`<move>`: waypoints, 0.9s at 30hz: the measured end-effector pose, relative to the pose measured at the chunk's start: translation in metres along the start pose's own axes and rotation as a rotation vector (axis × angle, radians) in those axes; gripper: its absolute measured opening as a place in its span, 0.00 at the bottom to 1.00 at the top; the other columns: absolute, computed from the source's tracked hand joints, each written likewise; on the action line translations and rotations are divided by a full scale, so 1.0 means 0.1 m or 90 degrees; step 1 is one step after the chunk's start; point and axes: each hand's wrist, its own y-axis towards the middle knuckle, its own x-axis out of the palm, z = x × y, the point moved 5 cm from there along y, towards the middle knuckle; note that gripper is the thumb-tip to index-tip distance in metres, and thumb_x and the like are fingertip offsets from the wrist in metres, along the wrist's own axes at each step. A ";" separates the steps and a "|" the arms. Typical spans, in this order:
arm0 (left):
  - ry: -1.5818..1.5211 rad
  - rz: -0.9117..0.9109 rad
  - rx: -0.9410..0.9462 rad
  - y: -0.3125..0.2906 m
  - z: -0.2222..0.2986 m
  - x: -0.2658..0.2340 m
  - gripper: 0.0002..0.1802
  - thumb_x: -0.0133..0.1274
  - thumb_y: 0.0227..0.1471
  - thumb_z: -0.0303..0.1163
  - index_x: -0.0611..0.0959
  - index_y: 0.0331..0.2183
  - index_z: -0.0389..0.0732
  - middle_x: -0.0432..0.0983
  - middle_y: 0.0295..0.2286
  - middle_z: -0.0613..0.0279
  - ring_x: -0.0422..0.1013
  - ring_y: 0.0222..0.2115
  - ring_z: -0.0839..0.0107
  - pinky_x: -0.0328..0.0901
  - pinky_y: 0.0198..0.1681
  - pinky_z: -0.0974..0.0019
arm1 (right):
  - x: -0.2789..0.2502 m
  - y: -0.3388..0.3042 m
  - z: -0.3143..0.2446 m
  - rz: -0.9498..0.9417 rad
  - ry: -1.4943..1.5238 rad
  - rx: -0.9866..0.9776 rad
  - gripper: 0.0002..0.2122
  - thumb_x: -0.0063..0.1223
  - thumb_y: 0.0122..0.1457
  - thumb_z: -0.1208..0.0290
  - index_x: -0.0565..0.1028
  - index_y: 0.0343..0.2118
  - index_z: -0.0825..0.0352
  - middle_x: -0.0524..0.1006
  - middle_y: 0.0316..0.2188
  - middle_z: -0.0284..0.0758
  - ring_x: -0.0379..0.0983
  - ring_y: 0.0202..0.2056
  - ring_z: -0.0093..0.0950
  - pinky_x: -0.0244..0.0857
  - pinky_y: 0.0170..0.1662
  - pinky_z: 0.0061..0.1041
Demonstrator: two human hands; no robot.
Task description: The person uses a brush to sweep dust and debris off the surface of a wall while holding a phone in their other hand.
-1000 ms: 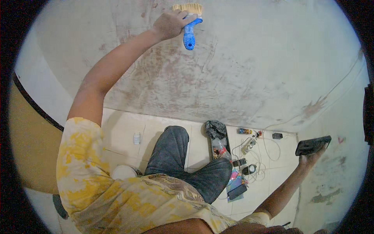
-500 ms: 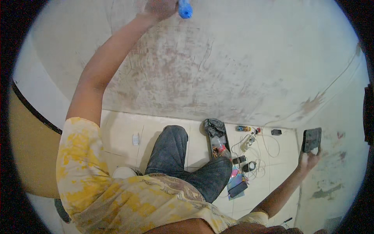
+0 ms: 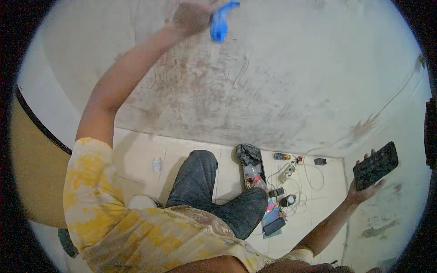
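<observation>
My left hand [image 3: 193,16] is raised high against the stained grey wall [image 3: 282,77], gripping the blue handle of a paintbrush [image 3: 221,22]; the bristles are out of sight past the top edge. My right hand [image 3: 364,189] is stretched out low to the right, holding a black textured rectangular pad [image 3: 375,165] close to the side wall. My knee in dark jeans [image 3: 200,177] sits below, over the pale tiled floor [image 3: 141,159].
On the floor by the wall lie a dark bag and bottle [image 3: 250,164], a power strip with white cables [image 3: 289,175], a small black box [image 3: 320,161] and a dark phone-like slab [image 3: 274,226]. A tan panel with a black edge [image 3: 32,173] stands at the left.
My left hand has swept the brush upward along the wall, so the bristles left the picture. My right hand tilted the black pad and kept it near the side wall.
</observation>
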 end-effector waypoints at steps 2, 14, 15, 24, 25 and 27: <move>0.066 -0.238 -0.071 0.16 -0.27 0.05 0.20 0.44 0.48 0.34 0.73 0.46 0.49 0.73 0.39 0.54 0.74 0.31 0.59 0.69 0.26 0.57 | 0.04 0.00 -0.09 0.160 -0.138 -0.032 0.33 0.28 0.57 0.45 0.48 0.60 0.63 0.54 0.58 0.47 0.56 0.55 0.44 0.58 0.52 0.43; -0.165 0.190 0.167 -0.66 0.58 0.33 0.19 0.47 0.44 0.32 0.75 0.43 0.50 0.73 0.31 0.58 0.73 0.28 0.59 0.69 0.29 0.58 | 0.29 0.04 -0.14 0.181 -0.212 -0.091 0.36 0.29 0.54 0.40 0.50 0.59 0.63 0.58 0.55 0.47 0.61 0.52 0.41 0.62 0.49 0.40; -0.165 0.190 0.165 -0.74 0.61 0.33 0.19 0.47 0.44 0.32 0.75 0.43 0.50 0.73 0.31 0.58 0.73 0.28 0.59 0.69 0.29 0.58 | 0.27 0.05 -0.15 0.186 -0.211 -0.088 0.36 0.29 0.54 0.41 0.50 0.59 0.63 0.58 0.56 0.48 0.61 0.52 0.41 0.62 0.49 0.40; -0.422 0.053 0.009 -0.15 -0.42 0.37 0.14 0.50 0.45 0.37 0.78 0.36 0.44 0.75 0.24 0.51 0.72 0.23 0.58 0.67 0.29 0.55 | 0.11 0.12 -0.28 0.113 -0.178 -0.069 0.35 0.27 0.55 0.41 0.51 0.59 0.65 0.56 0.56 0.48 0.62 0.50 0.43 0.63 0.47 0.47; -0.375 0.121 0.018 -0.05 -0.57 0.12 0.15 0.49 0.45 0.36 0.77 0.38 0.45 0.75 0.25 0.51 0.72 0.24 0.58 0.67 0.28 0.56 | 0.12 0.13 -0.29 0.094 -0.171 -0.075 0.35 0.27 0.55 0.41 0.51 0.59 0.65 0.56 0.56 0.49 0.62 0.50 0.43 0.63 0.47 0.46; -0.279 0.254 0.034 0.12 -0.86 -0.42 0.17 0.47 0.46 0.35 0.76 0.42 0.47 0.74 0.27 0.53 0.72 0.25 0.57 0.67 0.28 0.57 | 0.15 0.13 -0.27 0.107 -0.173 -0.077 0.36 0.27 0.55 0.41 0.51 0.59 0.65 0.55 0.57 0.49 0.62 0.50 0.43 0.63 0.47 0.46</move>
